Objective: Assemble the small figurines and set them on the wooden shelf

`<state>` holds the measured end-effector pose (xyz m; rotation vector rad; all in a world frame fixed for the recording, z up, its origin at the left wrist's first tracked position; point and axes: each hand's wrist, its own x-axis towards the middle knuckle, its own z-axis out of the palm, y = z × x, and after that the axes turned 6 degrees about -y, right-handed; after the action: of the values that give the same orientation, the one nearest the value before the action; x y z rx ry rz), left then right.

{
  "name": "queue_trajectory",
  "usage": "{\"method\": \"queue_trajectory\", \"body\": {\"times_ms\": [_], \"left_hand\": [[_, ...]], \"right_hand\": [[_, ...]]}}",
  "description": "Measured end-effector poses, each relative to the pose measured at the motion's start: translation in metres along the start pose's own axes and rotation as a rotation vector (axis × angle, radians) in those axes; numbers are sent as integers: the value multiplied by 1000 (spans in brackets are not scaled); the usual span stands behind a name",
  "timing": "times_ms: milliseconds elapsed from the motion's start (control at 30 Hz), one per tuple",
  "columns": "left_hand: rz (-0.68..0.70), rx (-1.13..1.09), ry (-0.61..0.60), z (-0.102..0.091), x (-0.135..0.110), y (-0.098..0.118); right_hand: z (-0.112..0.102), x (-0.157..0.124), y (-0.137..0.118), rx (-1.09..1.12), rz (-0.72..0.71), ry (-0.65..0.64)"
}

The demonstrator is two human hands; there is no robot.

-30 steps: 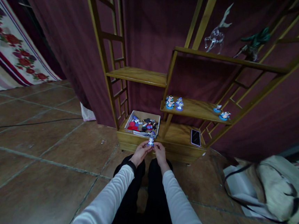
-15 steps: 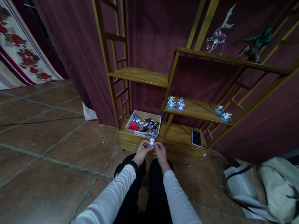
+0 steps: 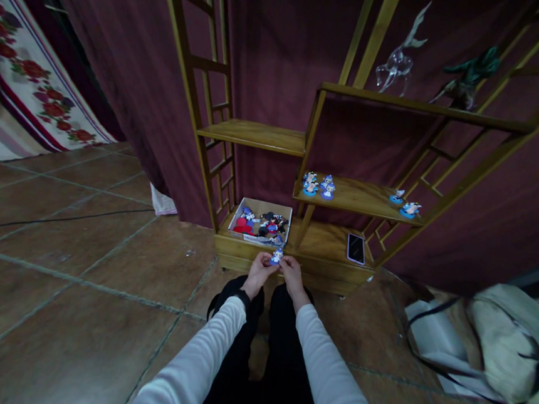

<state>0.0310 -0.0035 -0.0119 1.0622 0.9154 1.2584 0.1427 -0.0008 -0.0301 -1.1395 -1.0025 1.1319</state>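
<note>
Between my two hands is a small purple-and-white figurine (image 3: pixel 277 256) on a purple base, held upright. My left hand (image 3: pixel 260 270) pinches its base from the left, and my right hand (image 3: pixel 292 273) grips it from the right. Just beyond them a cardboard box (image 3: pixel 239 211) holds a jumble of small figurines, with red, black and white parts showing. On the middle shelf (image 3: pixel 359 197) stand blue-based figurines (image 3: pixel 310 187) beside purple ones (image 3: pixel 328 189) at the left end. Two more blue-based figurines (image 3: pixel 409 209) are at its right end.
A phone (image 3: pixel 355 248) lies on the bottom shelf, right of the box. Higher up stand a clear glass deer (image 3: pixel 397 65) and a dark green statue (image 3: pixel 469 78). A bare wooden shelf (image 3: pixel 256 135) is at upper left. Bags (image 3: pixel 493 341) lie on the floor at right.
The figurine has tilted slightly and shifted a little to the right between my hands. Otherwise the view has only moved slightly.
</note>
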Motion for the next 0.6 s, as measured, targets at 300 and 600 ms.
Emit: {"method": "queue_trajectory", "body": {"times_ms": [300,600], "left_hand": [[43,53,7,-2,2,1],[211,446,32,-6,-5,13]], "right_hand": [[4,-5,-8,46,44,-27],[13,-8,-15,-17,35,-123]]}}
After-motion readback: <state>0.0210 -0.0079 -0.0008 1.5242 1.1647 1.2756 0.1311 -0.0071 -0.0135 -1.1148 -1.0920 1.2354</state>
